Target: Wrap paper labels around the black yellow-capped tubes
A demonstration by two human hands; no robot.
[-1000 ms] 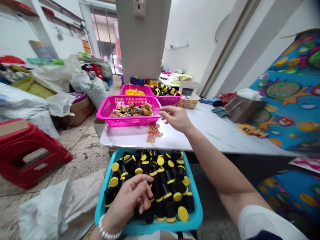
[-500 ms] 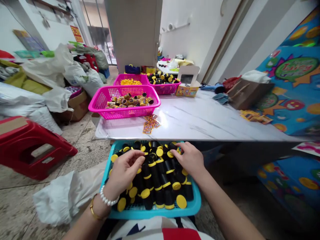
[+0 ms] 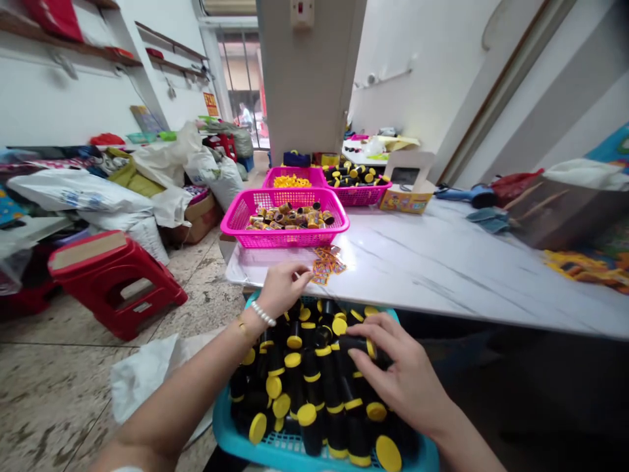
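Note:
A teal basket [image 3: 275, 448] in front of me is full of black tubes with yellow caps [image 3: 314, 377]. My right hand [image 3: 403, 380] rests on the pile, fingers curled around one black tube [image 3: 356, 343] lying sideways. My left hand [image 3: 282, 287] reaches forward to the near edge of the white marble table [image 3: 442, 262], fingers pinched together close to a small heap of orange stickers [image 3: 327, 264]. What it pinches is too small to make out. A pink basket [image 3: 285, 219] holding labelled tubes stands just beyond the stickers.
Two more pink baskets [image 3: 358, 190] with yellow caps and black tubes stand farther back, beside a small open box [image 3: 407, 190]. A red stool [image 3: 115, 278] and piled white sacks [image 3: 93, 196] fill the floor to the left. A brown bag [image 3: 565, 210] lies on the right.
My left hand left the teal basket and reached forward to the table edge by the stickers. My right hand came back over the pile and closed around a black tube.

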